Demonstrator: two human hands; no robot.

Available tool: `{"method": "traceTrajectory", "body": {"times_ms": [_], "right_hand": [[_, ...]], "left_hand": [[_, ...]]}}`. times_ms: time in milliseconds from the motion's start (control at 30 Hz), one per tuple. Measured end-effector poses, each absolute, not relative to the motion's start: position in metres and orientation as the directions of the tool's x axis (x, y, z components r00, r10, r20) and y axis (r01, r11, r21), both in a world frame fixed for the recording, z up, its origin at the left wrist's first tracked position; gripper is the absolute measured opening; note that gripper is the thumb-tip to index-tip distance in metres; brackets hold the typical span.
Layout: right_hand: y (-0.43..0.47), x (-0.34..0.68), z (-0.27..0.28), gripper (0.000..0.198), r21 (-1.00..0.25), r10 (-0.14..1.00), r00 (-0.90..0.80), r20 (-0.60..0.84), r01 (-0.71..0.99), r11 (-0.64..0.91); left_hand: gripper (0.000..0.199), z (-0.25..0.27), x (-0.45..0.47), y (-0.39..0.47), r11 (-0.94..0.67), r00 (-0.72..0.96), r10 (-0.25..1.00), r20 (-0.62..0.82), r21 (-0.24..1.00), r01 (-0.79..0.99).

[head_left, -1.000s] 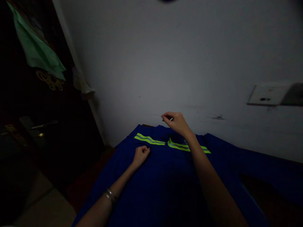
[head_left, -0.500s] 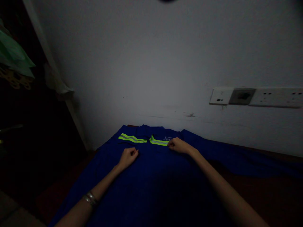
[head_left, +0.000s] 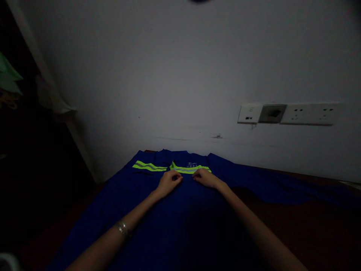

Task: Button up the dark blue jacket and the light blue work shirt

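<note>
A dark blue work jacket (head_left: 158, 226) lies spread out in front of me, its collar end towards the wall. Two yellow-green and grey reflective strips cross its chest, a left strip (head_left: 149, 166) and a right strip (head_left: 186, 170), with small white print above the right one. My left hand (head_left: 169, 181), a silver bracelet on its wrist, is closed in a pinch on the cloth near the middle of the chest. Just to its right, my right hand (head_left: 204, 177) pinches the cloth at the lower edge of the right strip. The fabric between the fingertips is hardly visible.
A pale wall (head_left: 169, 75) rises right behind the jacket, with a row of sockets and switches (head_left: 270, 114) at the right. The jacket's right sleeve (head_left: 270, 184) stretches out over a dark reddish surface (head_left: 282, 222). Pale green cloth (head_left: 8, 71) hangs at the far left.
My left hand has moved right, to the middle of the chest. My right hand has shifted left along the right strip, so the two hands are closer together. The view has turned slightly right.
</note>
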State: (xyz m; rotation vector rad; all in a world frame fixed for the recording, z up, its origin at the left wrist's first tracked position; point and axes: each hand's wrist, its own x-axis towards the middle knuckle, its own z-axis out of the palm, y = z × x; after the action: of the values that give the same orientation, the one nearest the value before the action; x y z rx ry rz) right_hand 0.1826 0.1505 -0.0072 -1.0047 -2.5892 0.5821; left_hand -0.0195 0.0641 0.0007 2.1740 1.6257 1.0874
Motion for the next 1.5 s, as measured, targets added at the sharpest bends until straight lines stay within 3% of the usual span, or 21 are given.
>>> {"method": "traceTrajectory", "body": {"times_ms": [200, 333, 600, 867, 1267, 1500], "right_hand": [[0.153, 0.183, -0.012, 0.025, -0.478, 0.706, -0.692, 0.150, 0.574, 0.665], [0.154, 0.183, -0.015, 0.026, -0.484, 0.698, -0.702, 0.146, 0.565, 0.669], [0.156, 0.178, -0.017, 0.021, -0.468, 0.680, -0.717, 0.151, 0.554, 0.688], [0.158, 0.174, -0.020, 0.014, -0.640, 0.732, -0.669, 0.129, 0.508, 0.577], [0.154, 0.171, -0.013, 0.012, -0.749, 0.834, -0.545, 0.090, 0.515, 0.418], [0.159, 0.172, -0.013, 0.013, -0.857, 0.847, -0.531, 0.035, 0.420, 0.299]], "left_hand": [[0.021, -0.015, -0.012, 0.074, -0.494, 0.326, 0.837, 0.440, 0.349, 0.796], [0.023, -0.027, -0.013, 0.072, -0.496, 0.379, 0.838, 0.392, 0.262, 0.828], [0.021, -0.027, -0.009, 0.068, -0.486, 0.394, 0.840, 0.373, 0.194, 0.852], [0.020, -0.026, -0.008, 0.067, -0.496, 0.404, 0.826, 0.393, 0.169, 0.851], [0.018, -0.025, -0.009, 0.068, -0.520, 0.409, 0.793, 0.452, 0.153, 0.840], [0.019, -0.019, -0.010, 0.070, -0.579, 0.477, 0.704, 0.526, 0.038, 0.814]]}}
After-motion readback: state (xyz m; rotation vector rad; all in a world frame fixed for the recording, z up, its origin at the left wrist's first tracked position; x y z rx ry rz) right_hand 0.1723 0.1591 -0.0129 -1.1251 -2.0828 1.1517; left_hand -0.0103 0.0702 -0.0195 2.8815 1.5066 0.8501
